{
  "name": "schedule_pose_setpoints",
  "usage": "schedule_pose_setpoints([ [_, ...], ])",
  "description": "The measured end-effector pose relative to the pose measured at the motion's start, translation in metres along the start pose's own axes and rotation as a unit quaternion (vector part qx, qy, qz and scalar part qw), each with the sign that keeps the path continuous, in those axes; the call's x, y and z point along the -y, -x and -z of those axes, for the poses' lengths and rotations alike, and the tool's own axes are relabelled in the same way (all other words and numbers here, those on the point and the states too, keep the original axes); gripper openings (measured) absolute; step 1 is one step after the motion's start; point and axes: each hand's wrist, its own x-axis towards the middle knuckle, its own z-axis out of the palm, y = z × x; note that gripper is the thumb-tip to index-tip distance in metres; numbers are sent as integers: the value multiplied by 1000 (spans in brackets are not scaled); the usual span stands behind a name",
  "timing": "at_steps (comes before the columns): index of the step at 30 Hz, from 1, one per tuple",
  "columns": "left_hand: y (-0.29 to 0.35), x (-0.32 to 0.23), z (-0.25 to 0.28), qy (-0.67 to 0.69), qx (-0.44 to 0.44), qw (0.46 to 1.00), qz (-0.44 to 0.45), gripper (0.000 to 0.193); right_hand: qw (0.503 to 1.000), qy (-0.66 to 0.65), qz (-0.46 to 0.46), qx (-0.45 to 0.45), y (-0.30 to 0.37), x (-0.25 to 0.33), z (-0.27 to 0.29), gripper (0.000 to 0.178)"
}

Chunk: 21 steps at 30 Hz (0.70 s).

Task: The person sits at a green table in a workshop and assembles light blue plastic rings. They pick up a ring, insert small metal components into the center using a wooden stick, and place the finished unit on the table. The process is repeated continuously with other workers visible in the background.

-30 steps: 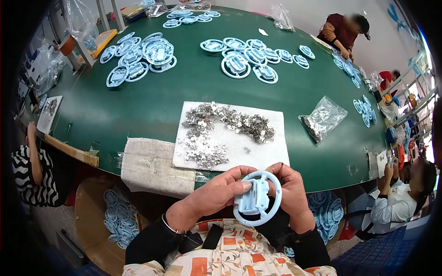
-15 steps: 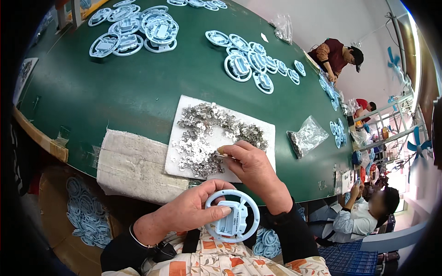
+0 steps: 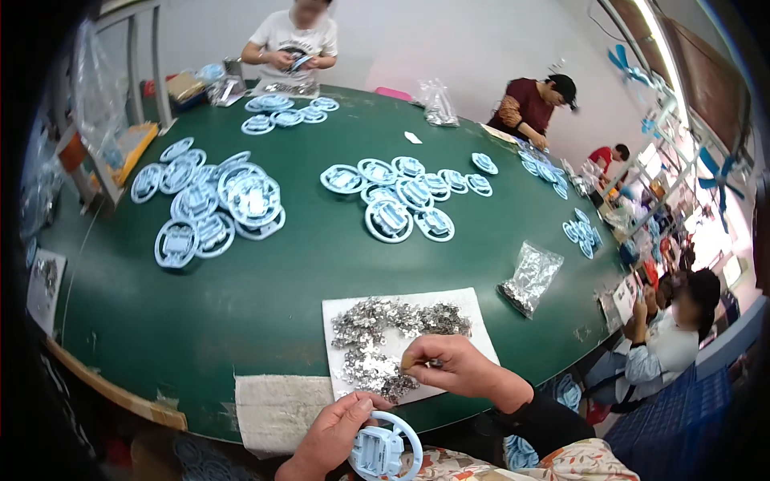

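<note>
My left hand grips a light blue plastic steering wheel by its rim, near the table's front edge. The wheel's hub, with its hollow compartments, faces up. Over a white foam board, my right hand is closed in a pinch, and a bit of shiny metal shows between the fingers. Loose small silver metal pieces lie heaped on the board, just left of that hand and beyond it. Their exact shape is too small to make out.
A pale cloth pad lies left of the board. Piles of blue wheels and more wheels spread across the green table. A clear bag of metal pieces lies to the right. Several people sit around the table.
The view has tilted up, showing more of the far table and another person. My right hand stays pinched over the metal pieces; my left still holds the steering wheel.
</note>
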Motion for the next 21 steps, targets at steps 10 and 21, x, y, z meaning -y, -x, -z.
schedule_pose_setpoints([
  [10,-13,21,5,52,-36,996,-63,30,978,-140,141,71,-9,18,-15,12],
  [21,-23,0,-50,-144,-77,973,-162,10,982,-186,6,25,31,10,15,14],
])
